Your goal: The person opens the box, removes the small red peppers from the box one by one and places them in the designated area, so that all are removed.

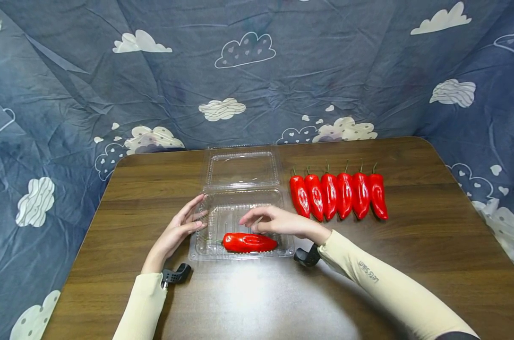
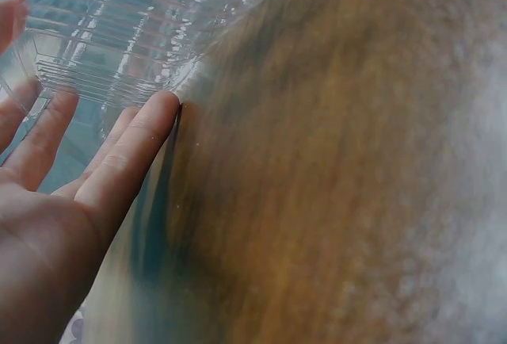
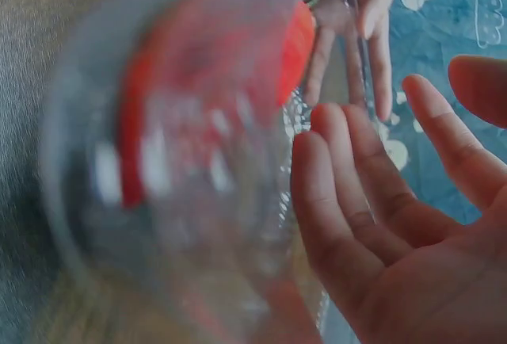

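Note:
A clear plastic clamshell container [image 1: 225, 215] lies on the table, its lid folded back. Inside, along the near side, one red pepper [image 1: 249, 242] lies sideways with its stem to the left. My left hand [image 1: 175, 232] rests at the container's left wall, fingers extended; in the left wrist view its fingertips [image 2: 162, 106] touch the plastic. Over the tray, just behind the pepper, hovers my right hand [image 1: 280, 222], holding nothing. Its fingers are loosely bent in the right wrist view, apart from the blurred pepper [image 3: 297, 51].
Several red peppers [image 1: 344, 196] stand in a row, stems pointing away, right of the container on the wooden table [image 1: 414, 226]. The open lid [image 1: 242, 170] extends toward the table's back edge. A blue cloud-print cloth [image 1: 316, 71] hangs behind.

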`<state>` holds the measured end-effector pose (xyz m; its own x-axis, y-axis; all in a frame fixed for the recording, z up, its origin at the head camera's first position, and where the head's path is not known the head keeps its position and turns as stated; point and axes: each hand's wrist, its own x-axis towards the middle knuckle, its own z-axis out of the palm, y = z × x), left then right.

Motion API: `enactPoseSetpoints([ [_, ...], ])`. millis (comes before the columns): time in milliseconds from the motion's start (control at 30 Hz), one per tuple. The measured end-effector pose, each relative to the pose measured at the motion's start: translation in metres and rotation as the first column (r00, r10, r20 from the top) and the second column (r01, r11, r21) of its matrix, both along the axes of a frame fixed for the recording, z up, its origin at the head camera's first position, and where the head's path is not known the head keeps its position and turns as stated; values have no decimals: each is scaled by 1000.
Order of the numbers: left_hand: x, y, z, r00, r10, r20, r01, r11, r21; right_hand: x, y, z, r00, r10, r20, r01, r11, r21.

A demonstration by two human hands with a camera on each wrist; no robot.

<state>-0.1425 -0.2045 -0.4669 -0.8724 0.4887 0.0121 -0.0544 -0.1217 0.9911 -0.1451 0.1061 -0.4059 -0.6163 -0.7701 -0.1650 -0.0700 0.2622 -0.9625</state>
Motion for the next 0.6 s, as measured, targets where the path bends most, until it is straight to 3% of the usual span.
enactPoseSetpoints([
  [600, -1, -1, -3, 1000, 4, -8, -4, 1000, -13, 7, -13, -12, 996, 80, -50, -76, 994, 78],
])
